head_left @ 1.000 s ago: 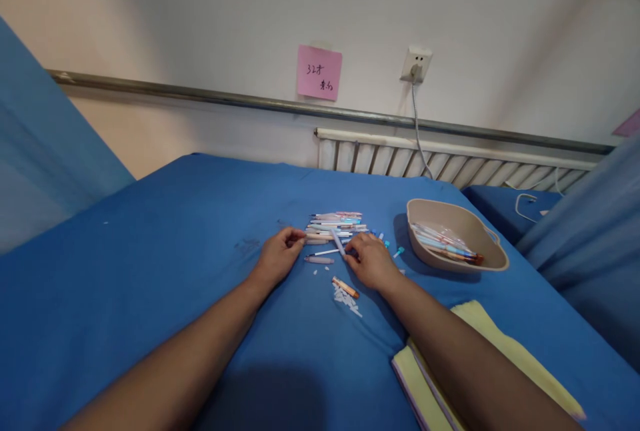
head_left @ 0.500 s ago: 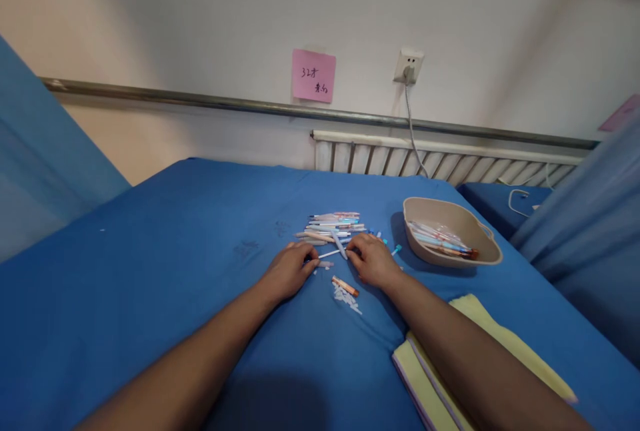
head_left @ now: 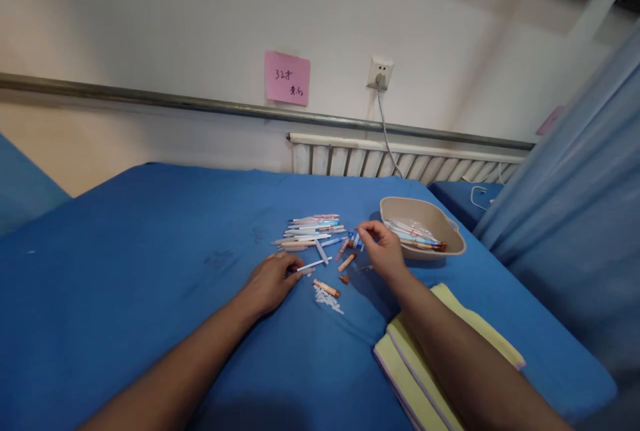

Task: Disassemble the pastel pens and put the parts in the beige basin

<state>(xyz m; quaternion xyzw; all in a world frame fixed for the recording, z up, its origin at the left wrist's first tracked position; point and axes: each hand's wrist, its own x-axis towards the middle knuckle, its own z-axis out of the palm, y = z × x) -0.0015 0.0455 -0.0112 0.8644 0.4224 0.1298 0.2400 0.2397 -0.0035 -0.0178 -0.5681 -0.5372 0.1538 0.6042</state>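
My left hand [head_left: 273, 281] rests on the blue sheet, thumb and fingers closed on the end of a thin white stick [head_left: 315, 263], perhaps a pen refill. My right hand [head_left: 384, 251] is lifted beside the basket, its fingertips pinched; whatever they hold is too small to make out. Between the hands lie a pale blue pen barrel [head_left: 321, 252], an orange pen barrel [head_left: 347, 262] and a brown cap [head_left: 344, 279]. A row of pens [head_left: 313, 231] lies behind them. Closer to me, another orange barrel [head_left: 327, 288] lies by a heap of small white pieces [head_left: 329, 300].
A beige basket [head_left: 453, 248] holding pens stands at the right. Folded yellow cloth [head_left: 415, 378] lies under my right forearm. Blue curtains [head_left: 570, 171] hang at the right. Behind the bed [head_left: 150, 244] are a radiator [head_left: 340, 156] and a metal rail [head_left: 200, 104].
My right hand has moved away from the stick, up and right towards the basket. My left hand still holds the stick. The view has turned to the right.
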